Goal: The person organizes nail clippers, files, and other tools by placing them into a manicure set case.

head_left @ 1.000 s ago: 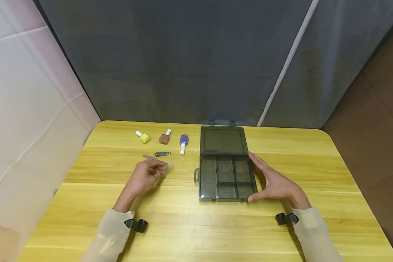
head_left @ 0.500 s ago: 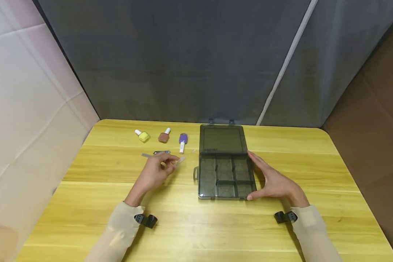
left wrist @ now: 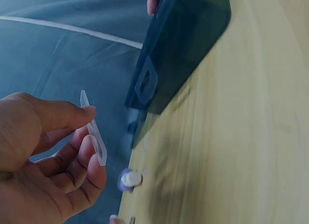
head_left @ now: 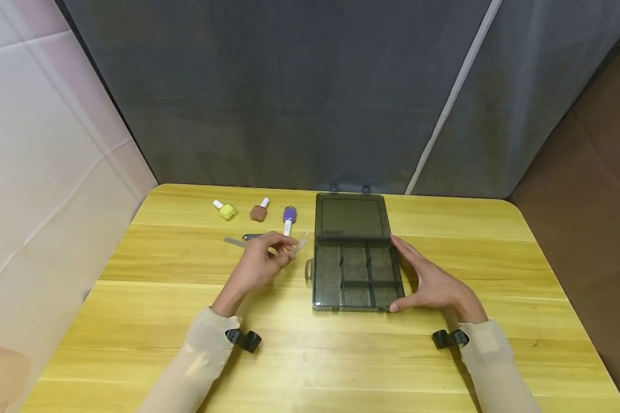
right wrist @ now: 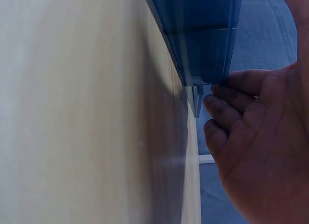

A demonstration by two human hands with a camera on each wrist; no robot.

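Note:
In the head view my left hand (head_left: 260, 261) pinches a small translucent flat strip (head_left: 299, 248) between thumb and fingers, held above the table left of the box. The left wrist view shows this strip (left wrist: 96, 133) upright, with angled ends. A dark see-through compartment box (head_left: 317, 295) lies with its lid (head_left: 351, 217) folded back; nothing shows in its compartments. Along the box's right side rests my right hand (head_left: 436, 289), thumb at the near corner and index fingertip by the hinge line. In the right wrist view its other fingers (right wrist: 222, 113) are loosely bent.
Behind the left hand lie three nail polish bottles: yellow (head_left: 227, 211), brown (head_left: 259, 213) and purple (head_left: 289, 215). Nail clippers (head_left: 250, 236) and a thin grey strip (head_left: 234, 242) are partly covered by that hand. The box's side handle (head_left: 308, 269) sticks out leftward.
My left hand has carried the translucent strip to the right, closer to the box. The right hand has stayed against the box's right side.

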